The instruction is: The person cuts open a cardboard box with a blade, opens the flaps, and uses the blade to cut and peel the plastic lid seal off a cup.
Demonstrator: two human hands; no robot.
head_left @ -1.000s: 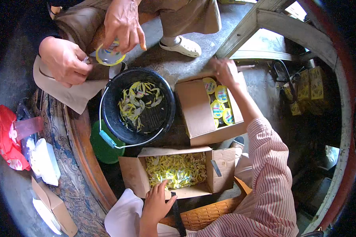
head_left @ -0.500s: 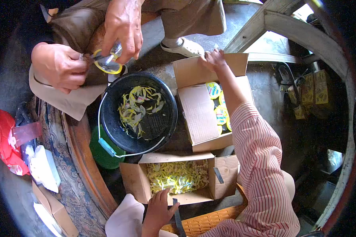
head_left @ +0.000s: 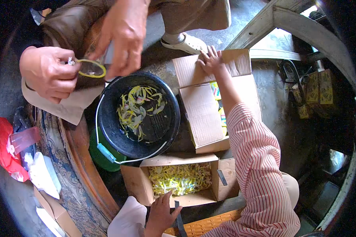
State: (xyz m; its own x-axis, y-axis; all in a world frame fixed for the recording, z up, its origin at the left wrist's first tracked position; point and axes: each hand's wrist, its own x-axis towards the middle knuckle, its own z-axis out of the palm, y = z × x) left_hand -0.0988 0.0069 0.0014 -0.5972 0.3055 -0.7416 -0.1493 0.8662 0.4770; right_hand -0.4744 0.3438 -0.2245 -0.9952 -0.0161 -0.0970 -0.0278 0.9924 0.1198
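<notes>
My right hand, in a striped sleeve, rests with spread fingers on the far flap of a cardboard carton. Inside lie yellow-and-green lemon-labelled cups, partly covered by the left flap and my arm. My left hand lies at the near edge of a smaller cardboard box, thumb apart from its fingers. That box contains yellow and white trimmings. A dark flat strip runs beside my left thumb; whether it touches is unclear. Another dark strip crosses the box's right flap.
A black bucket with yellow trimmings stands between me and a seated co-worker, whose hands are at a yellow-rimmed clear piece. An orange crate is near me. A wooden frame rises at right; a red bag lies left.
My right hand's fingers have spread out on the far flap, and less of the cups shows. The co-worker's hands have shifted, and the yellow-rimmed piece has moved left.
</notes>
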